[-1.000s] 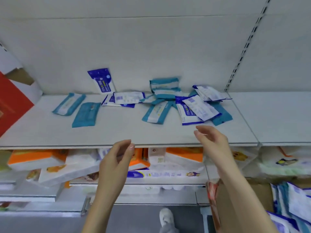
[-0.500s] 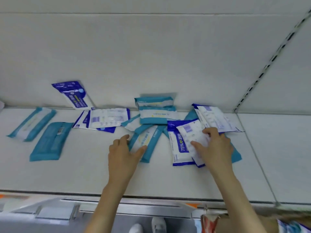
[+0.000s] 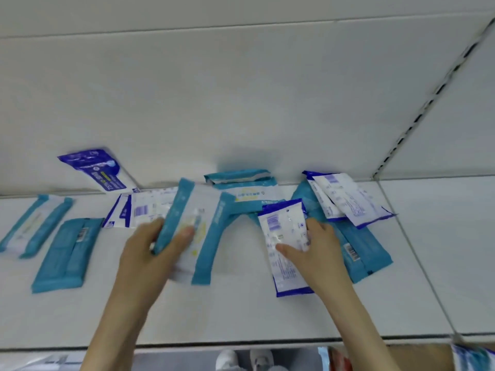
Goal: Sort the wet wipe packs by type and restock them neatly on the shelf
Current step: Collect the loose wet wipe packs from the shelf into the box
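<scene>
**Two wipe packs in hand on the shelf**

The teal pack lies tilted at the centre of the shelf. The left hand curls round its left edge, thumb on top. Just to the right, the white-and-blue pack is pinched between the thumb and fingers of the right hand. Further teal packs lie well to the left, and a dark blue pack leans on the back wall.
</scene>
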